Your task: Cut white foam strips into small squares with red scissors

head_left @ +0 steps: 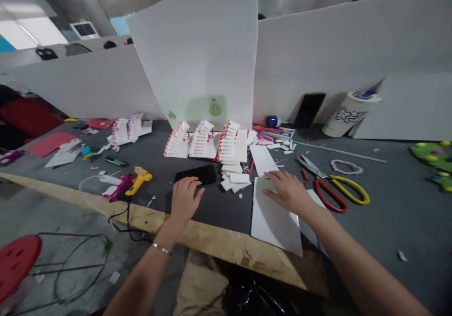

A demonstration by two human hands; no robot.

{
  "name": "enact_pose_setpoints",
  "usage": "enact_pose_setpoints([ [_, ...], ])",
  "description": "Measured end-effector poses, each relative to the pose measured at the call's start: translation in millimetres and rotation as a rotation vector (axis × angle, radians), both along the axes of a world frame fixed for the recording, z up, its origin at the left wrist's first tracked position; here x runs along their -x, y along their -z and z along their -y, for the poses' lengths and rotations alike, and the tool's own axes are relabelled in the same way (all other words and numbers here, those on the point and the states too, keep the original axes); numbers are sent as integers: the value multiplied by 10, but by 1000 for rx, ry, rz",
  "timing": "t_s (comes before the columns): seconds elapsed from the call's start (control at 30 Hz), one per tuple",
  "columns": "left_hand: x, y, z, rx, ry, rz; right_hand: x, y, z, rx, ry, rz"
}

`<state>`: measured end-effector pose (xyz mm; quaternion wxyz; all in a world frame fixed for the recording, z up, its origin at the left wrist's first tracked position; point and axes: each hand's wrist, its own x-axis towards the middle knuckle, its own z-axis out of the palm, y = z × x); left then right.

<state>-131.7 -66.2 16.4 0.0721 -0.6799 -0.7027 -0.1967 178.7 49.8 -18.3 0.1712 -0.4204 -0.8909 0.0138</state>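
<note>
My left hand is open, palm down, with its fingertips at the near edge of a black phone lying flat. My right hand is also open, its fingers lying over the top of a white sheet of card at the table's front edge. A narrower white strip lies just beyond those fingers. Between the hands is a loose pile of small white paper pieces. Behind it stand three folded white paper fans with red and pink dots along their edges.
Scissors with red and yellow handles lie right of my right hand, near a lilac ring. A yellow glue gun with a trailing cord is on the left. A paper cup and an upright phone stand at the back.
</note>
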Motion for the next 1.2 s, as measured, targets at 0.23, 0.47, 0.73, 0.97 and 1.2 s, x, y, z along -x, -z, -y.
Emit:
enact_pose_setpoints([
  [0.23,-457,45,-66,39,393,111,-172,98,289,34,32,10],
  [0.47,-1062,268,-153,251,839,-65,-91,137,246,206,-54,-245],
  [0.73,-1304,297,-549,183,662,-46,-151,103,123,290,1,-422],
  [0.97,-1449,270,-767,118,557,29,-113,144,135,178,185,-427],
  [1.2,-1429,280,-702,-99,560,73,-205,184,85,68,356,-335],
])
